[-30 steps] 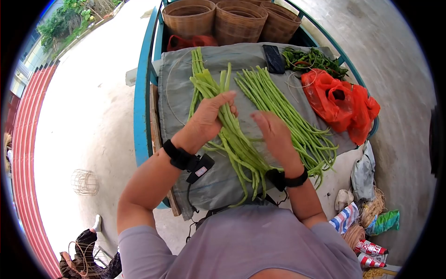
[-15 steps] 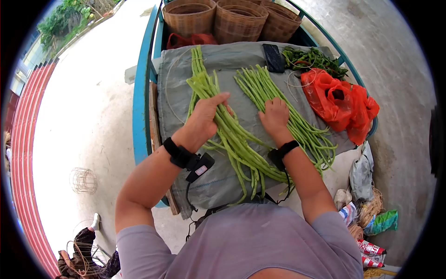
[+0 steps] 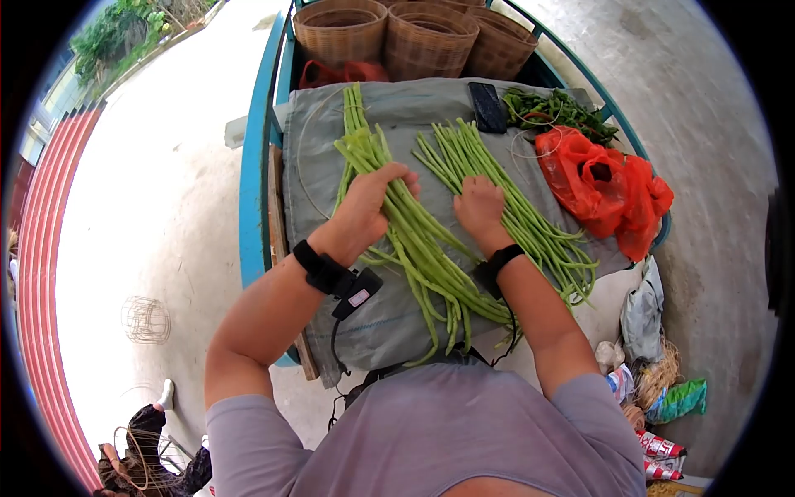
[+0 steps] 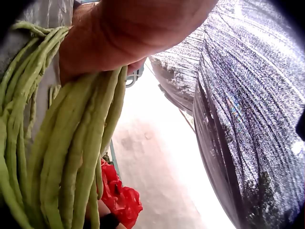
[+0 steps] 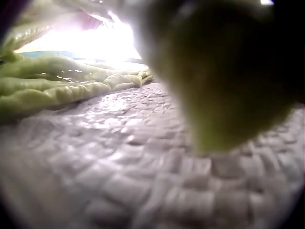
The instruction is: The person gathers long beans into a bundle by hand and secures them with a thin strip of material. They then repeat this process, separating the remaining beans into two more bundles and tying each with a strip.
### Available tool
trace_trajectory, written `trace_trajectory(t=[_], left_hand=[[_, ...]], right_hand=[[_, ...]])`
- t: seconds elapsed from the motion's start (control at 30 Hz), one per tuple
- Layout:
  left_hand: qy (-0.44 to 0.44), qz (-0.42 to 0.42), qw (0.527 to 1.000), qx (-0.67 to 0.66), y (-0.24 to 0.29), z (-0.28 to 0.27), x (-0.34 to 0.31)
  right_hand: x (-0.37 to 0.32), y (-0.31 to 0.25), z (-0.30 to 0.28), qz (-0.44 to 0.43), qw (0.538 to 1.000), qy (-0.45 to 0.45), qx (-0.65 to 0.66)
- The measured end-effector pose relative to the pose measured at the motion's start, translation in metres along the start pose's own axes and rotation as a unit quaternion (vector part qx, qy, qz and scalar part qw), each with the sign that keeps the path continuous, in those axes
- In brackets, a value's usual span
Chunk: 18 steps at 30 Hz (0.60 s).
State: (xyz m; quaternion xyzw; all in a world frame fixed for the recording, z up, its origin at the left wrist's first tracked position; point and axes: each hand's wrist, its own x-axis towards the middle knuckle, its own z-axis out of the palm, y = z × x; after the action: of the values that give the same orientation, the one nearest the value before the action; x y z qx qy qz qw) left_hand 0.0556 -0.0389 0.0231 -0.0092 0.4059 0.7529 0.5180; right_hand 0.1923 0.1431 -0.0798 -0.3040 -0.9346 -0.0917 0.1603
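Note:
My left hand grips a thick bunch of green long beans. In the left wrist view the beans hang in a sheaf beneath the hand. My right hand has its fingers curled at the left edge of a second pile of long beans, holding one or more strands there. Its fingertips are hidden from above. Another long bean bundle, tied near its top, lies beyond the left hand. The right wrist view is mostly blurred, with beans lying along its left.
A grey woven sheet covers the blue-framed cart. A dark phone, green peppers and a red plastic bag lie at its right. Wicker baskets stand behind. A person's leg shows at lower left.
My right hand went from raised beside the bunch down onto the right pile, then drew slightly left, with strands at the pile's edge shifting. The left hand keeps its grip and moved slightly.

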Motion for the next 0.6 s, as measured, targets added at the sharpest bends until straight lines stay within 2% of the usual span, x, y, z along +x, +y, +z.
trace_trajectory(t=[0.07, 0.17, 0.27, 0.37, 0.47, 0.57, 0.6], left_hand=[[-0.006, -0.002, 1.0, 0.0, -0.001, -0.001, 0.0], [-0.015, -0.005, 1.0, 0.001, 0.0, -0.003, 0.002], [-0.024, -0.012, 1.0, 0.011, 0.004, -0.001, -0.001], [-0.038, -0.011, 0.999, 0.003, 0.005, 0.001, -0.005], [-0.064, -0.003, 0.998, -0.014, 0.005, 0.005, -0.007], [-0.083, 0.005, 0.996, -0.011, 0.005, 0.006, -0.007], [-0.082, 0.009, 0.997, -0.009, 0.004, 0.005, -0.006]], right_hand=[[0.002, -0.004, 0.0, -0.005, 1.0, -0.019, 0.007], [0.004, -0.004, 0.003, -0.017, 1.0, 0.015, 0.016], [0.004, -0.002, -0.006, -0.006, 0.999, -0.026, 0.032], [0.003, 0.002, -0.005, 0.019, 0.998, 0.009, 0.057], [0.002, 0.006, -0.01, 0.06, 0.989, 0.005, 0.133], [0.004, 0.009, -0.029, 0.154, 0.959, -0.019, 0.238], [0.003, 0.01, -0.035, 0.167, 0.946, 0.006, 0.277]])
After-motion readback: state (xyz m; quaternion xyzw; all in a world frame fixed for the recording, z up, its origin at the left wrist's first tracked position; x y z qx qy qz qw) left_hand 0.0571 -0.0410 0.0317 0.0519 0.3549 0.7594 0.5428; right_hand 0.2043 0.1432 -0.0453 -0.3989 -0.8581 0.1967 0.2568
